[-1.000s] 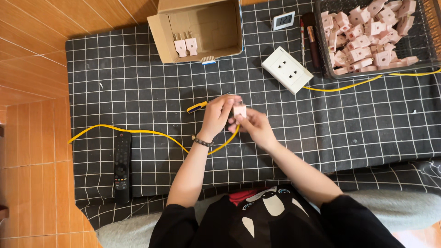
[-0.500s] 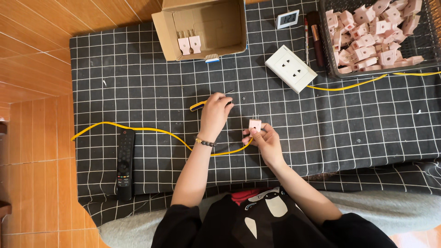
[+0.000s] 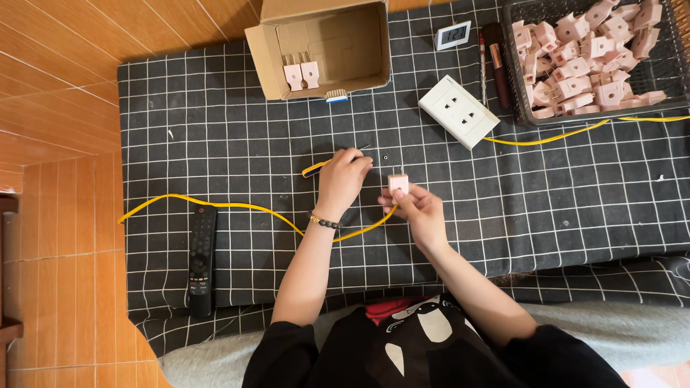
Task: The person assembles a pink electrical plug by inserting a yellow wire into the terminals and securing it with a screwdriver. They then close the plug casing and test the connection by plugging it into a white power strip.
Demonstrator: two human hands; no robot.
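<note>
1. Orange wood flooring (image 3: 50, 108) fills the left edge of the view. A black cloth with a white grid (image 3: 215, 144) is spread over it, and everything else lies on that cloth.
2. Near the cloth's left side sits a black remote control (image 3: 200, 260), just below a long yellow cable (image 3: 237, 207) that runs rightward under the forearm.
3. At the top, an open cardboard box (image 3: 359, 43) holds two pink plugs (image 3: 301, 73), prongs up.
4. A second ago both hands met around one small part. Now the left hand (image 3: 343, 179) has moved away and rests on the cloth, its fingers closed on a slim yellow-handled tool (image 3: 313, 169), a screwdriver by the look of it, though its tip is hard to make out.
5. Just right of it, the right hand (image 3: 417, 212) has drawn apart and holds a pink plug (image 3: 398, 184) pinched upright between thumb and fingertips, lifted above the cloth. The split suggests that the work with the tool on this plug is starting or ending; I cannot tell which.
6. Farther right lie a white socket block (image 3: 458, 111) on its own yellow lead, a small white digital clock (image 3: 453, 34) and a dark pen-like stick (image 3: 496, 61).
7. In the top right corner, a dark wire basket (image 3: 517, 108) is heaped with many more pink plugs.
</note>
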